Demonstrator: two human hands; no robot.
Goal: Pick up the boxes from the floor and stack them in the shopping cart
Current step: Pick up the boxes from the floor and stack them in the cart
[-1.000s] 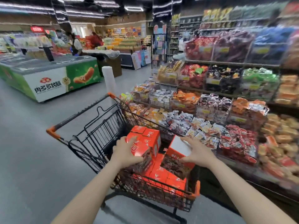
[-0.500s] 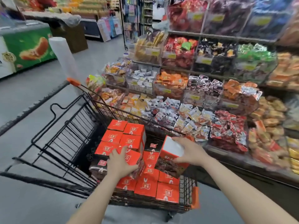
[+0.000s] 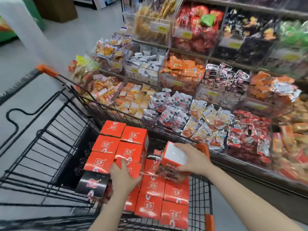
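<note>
The orange cardboard box with a white end panel point(image 3: 175, 156) has come lower over the last second: a moment ago it was held up above the load, and now its underside is down among the orange boxes already stacked point(image 3: 126, 147) in the black wire shopping cart point(image 3: 50, 130). That reads as the placing step nearly done, with this box going onto the lower layer at the cart's right-hand side, just inside the rim by the orange corner cap.

The right hand point(image 3: 191, 157) grips this box from the side nearest the cart's right rim, fingers wrapped over its white top and orange face. The left hand point(image 3: 124, 177) lies with fingers spread on the taller stack to the left of the held box, pressing or steadying it rather than closing round anything. The two hands are apart, the held box between them and a little beyond.

A black carton point(image 3: 93, 184) sits toward the cart's left wall, below the stack. Beyond the cart's right rim run shelf bins of wrapped snacks point(image 3: 175, 110).
</note>
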